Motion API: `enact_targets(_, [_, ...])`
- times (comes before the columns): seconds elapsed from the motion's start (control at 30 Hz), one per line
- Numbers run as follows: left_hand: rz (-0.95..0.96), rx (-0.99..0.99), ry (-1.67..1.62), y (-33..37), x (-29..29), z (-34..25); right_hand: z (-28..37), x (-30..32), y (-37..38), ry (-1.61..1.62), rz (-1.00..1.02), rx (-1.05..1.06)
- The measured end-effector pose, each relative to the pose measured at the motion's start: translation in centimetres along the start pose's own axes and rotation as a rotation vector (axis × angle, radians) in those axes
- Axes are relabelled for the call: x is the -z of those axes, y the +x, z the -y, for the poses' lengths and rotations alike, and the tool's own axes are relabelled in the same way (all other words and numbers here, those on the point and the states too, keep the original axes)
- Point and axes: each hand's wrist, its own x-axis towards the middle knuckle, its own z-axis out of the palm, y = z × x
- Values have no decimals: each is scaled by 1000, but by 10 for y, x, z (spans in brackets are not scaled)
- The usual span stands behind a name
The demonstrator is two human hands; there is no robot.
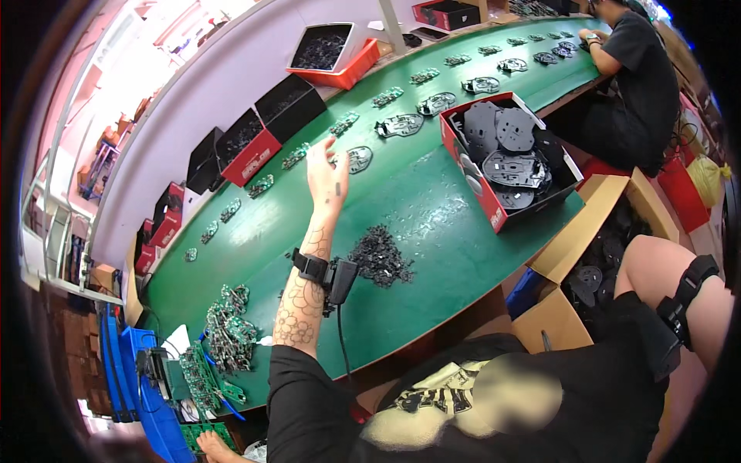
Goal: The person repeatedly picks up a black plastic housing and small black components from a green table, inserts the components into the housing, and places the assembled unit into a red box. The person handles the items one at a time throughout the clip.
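My left hand [328, 177] reaches across the green table, thumb and fingers closed around the left end of a black computer mouse base [358, 160]. More mouse bases [400, 126] lie in a curved row beyond it. Behind them runs a row of small green circuit boards [344, 123]. My right arm is bent at the right edge, with a black strap [687, 290] around it; the right hand itself is outside the picture. By that arm stands an open cardboard box [559, 320] with black plastic parts inside. A red-sided box [480, 181] of mouse bases sits on the table.
Small black pieces [382, 256] are heaped near my left forearm. Circuit boards with wires [229, 328] pile at the lower left, near another person's hand [214, 445]. Parts boxes [251, 147] line the far edge. A co-worker [641, 77] sits at the far right.
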Motion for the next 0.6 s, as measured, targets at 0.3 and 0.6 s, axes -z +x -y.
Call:
enact_targets(0.3, [531, -589, -85, -38, -80, -174, -9, -8, 4, 91, 10, 25])
enact_targets(0.6, [548, -433, 147, -62, -144, -189, -18, -12, 9, 173, 62, -38])
